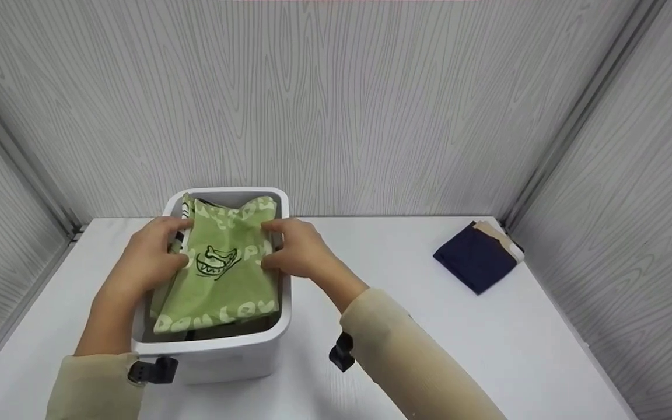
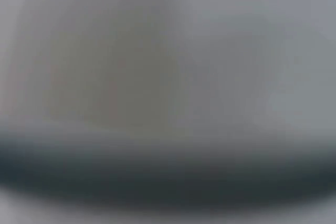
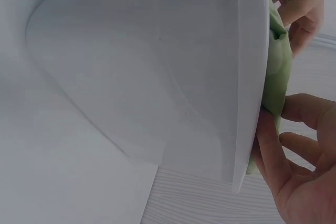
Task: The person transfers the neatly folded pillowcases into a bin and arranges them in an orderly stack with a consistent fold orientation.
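Left hand (image 1: 152, 256): fingers curled on the left edge of the green printed garment (image 1: 222, 274).
Right hand (image 1: 295, 251): pinching the garment's right edge.
Garment: left of centre, lying in the white bin (image 1: 225, 350).
Right side: dark folded clothes (image 1: 479, 256) on the table (image 1: 487, 350).

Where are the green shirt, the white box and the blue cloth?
Green shirt (image 1: 219, 274): head view, on its printed front, below the toothy grin.
White box (image 1: 219, 356): head view, on the near outer wall.
Blue cloth (image 1: 473, 259): head view, on the dark top fold.
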